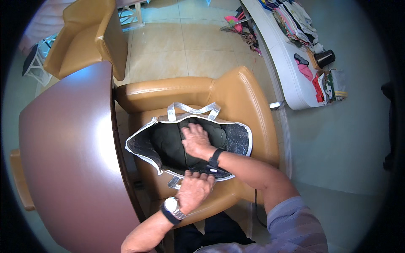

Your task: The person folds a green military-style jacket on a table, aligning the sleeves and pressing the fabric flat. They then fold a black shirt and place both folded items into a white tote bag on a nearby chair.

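A large zip-top bag point(240, 144) with a silvery handle point(193, 109) sits gaping on the seat of a tan leather armchair point(253, 104). Its zipper edge is white and its lining dark and shiny. Dark folded fabric point(167, 142) fills the inside. My right hand point(197, 142) reaches into the bag, palm down on that fabric with fingers somewhat spread. At the near rim, my left hand point(195, 189) has its fingers hooked over the edge and grips it. A second strap point(174, 182) hangs by the left hand.
A glossy brown table point(72, 151) stands close on the left. Another tan armchair point(85, 41) is at the far left. On the right, a white padded board point(272, 47) carries stacked folded clothes point(294, 23), a dark cup point(325, 58) and pink cloth point(305, 70). A black cord point(257, 208) hangs beside the chair.
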`<state>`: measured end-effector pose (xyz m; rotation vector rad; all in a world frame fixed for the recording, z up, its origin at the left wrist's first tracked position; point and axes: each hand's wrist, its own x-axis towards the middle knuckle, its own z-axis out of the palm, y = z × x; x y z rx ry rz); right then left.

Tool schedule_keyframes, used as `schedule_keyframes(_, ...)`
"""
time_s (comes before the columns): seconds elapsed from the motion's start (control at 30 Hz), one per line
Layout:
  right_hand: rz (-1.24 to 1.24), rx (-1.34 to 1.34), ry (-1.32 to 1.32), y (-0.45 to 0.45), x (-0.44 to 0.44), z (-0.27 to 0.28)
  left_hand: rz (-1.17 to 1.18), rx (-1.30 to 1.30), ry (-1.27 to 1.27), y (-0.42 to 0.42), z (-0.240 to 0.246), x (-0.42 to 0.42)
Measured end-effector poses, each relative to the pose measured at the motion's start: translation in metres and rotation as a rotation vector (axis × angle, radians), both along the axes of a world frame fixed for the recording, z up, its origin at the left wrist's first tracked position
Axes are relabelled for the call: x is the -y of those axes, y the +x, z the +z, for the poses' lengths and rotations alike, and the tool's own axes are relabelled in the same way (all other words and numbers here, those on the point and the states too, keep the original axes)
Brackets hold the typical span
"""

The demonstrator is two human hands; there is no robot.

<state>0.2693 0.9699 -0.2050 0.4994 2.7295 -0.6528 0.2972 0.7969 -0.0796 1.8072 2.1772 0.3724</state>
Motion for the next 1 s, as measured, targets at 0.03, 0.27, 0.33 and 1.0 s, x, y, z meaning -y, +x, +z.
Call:
schedule_keyframes(0.03, -0.085, 0.119, 0.021, 0.001, -0.013, 0.003, 0.025, 0.049, 0.044, 0.008, -0.004, -0.009)
schedule_keyframes(0.27, -0.386, 0.464, -0.147, -0.015, -0.033, -0.07, 0.05, 0.422, 0.093, 0.028, -0.033, -0.011)
schedule_keyframes(0.33, -0.409, 0.479, -0.138, -0.017, -0.028, -0.081, 0.057, 0.432, 0.085, 0.028, -0.034, -0.009)
schedule_keyframes(1.0, -0.212, 0.07, -0.139, 0.024, -0.054, -0.004, 0.459, 0.375, 0.377, 0.036, 0.05, 0.152)
